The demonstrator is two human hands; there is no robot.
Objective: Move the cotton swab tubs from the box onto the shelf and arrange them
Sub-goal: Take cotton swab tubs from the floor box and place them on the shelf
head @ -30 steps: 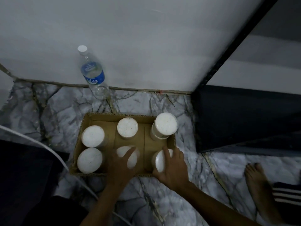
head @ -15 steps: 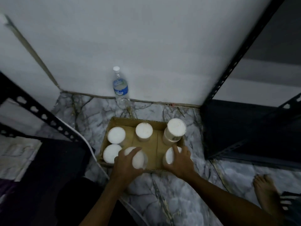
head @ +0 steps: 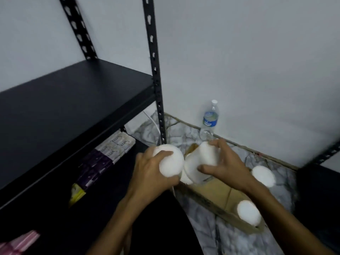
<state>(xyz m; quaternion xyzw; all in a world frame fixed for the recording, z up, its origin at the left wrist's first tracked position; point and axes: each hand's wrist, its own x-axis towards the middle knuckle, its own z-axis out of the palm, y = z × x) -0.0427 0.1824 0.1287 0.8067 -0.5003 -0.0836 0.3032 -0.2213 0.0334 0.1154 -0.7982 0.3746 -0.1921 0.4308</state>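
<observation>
Head cam: my left hand [head: 147, 173] wrapped round white-lidded round plastic tub [head: 170, 161], my right hand [head: 225, 162] clamped on second white tub [head: 202, 157], both up above brown cardboard box [head: 217, 196]. Two more tubs in box. Black metal shelf [head: 73, 100] just left.

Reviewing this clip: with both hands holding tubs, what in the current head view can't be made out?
- How many tubs remain in the cardboard box: the right hand, its forearm and the held tubs cover much of it.
- Tub labels: the left hand and motion blur obscure them.
- Purple packs on the lower shelf: dim, lettering unreadable.
- Pink item: cut off by the bottom-left edge.
</observation>
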